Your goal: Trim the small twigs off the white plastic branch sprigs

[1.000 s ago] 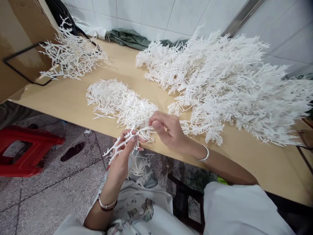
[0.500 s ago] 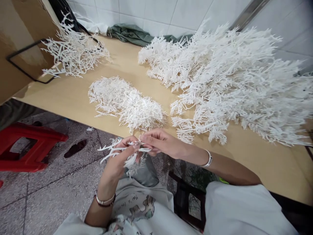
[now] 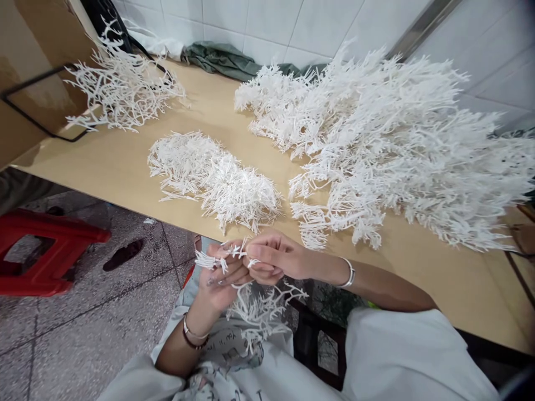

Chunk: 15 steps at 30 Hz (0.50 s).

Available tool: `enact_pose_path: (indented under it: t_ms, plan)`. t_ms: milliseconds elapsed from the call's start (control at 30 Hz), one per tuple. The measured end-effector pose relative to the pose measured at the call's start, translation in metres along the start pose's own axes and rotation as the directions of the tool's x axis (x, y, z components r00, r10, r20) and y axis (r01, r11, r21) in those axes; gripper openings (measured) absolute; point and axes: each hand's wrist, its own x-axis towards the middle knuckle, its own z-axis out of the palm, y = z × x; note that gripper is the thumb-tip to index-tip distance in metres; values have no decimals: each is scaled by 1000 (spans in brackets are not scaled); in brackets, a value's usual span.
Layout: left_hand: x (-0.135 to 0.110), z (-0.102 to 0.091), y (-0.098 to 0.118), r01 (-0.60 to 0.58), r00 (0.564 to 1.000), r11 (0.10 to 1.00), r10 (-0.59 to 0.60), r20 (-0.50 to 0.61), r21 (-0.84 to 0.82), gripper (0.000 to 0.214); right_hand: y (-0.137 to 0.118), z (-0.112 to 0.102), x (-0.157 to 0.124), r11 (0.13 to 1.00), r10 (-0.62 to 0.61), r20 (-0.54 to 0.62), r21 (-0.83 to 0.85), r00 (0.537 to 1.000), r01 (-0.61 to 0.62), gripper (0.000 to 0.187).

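Note:
Both hands meet just in front of the table's near edge. My left hand (image 3: 220, 274) is closed round a white plastic coral-like branch (image 3: 259, 303), whose twigs hang down over my lap and poke up between the fingers. My right hand (image 3: 273, 259) pinches the same branch from the right, fingers pressed together against the left hand. Just beyond the hands, a small heap of short white twig pieces (image 3: 217, 181) lies on the tan table (image 3: 125, 164).
A big pile of white branches (image 3: 397, 145) covers the table's right and back. A smaller bunch (image 3: 121, 89) lies at the far left beside a cardboard box (image 3: 29, 61). A red stool (image 3: 45, 250) and a dark shoe (image 3: 123, 254) sit on the floor at the left.
The hands drew back from the twig heap to the table edge and closed together. The branch has turned so that most of its twigs hang below the hands.

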Motion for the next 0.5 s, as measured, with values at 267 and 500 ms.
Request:
enact_pose_path:
  t_ms: [267,500]
  plan:
    - [-2,1,-4,-347,865,916,396,-308,202,55,-28,1,-4,901,-307,-120,-356,944,248,42]
    - [-8,5,9,-184,977,907,210,-27,380,37,-49,-41,16,-113,-564,-148,-961,813,-253,40]
